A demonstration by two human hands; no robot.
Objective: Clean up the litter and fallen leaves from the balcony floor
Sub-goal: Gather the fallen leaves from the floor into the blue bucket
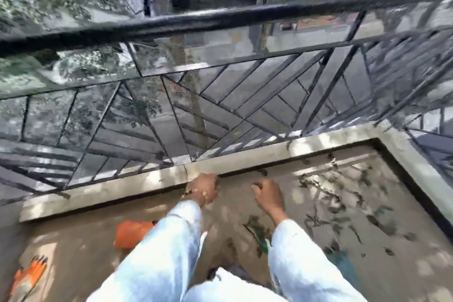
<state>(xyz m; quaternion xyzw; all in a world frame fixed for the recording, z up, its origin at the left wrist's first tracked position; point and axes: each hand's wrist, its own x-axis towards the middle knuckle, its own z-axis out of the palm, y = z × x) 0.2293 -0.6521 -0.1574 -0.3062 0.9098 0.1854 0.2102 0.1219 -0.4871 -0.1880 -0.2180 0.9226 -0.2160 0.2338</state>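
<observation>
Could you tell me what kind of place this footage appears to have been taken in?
It looks like an upper-floor outdoor balcony. A black metal railing runs along a low concrete curb, a street and buildings show below through the bars, and fallen leaves lie scattered on the concrete floor.
</observation>
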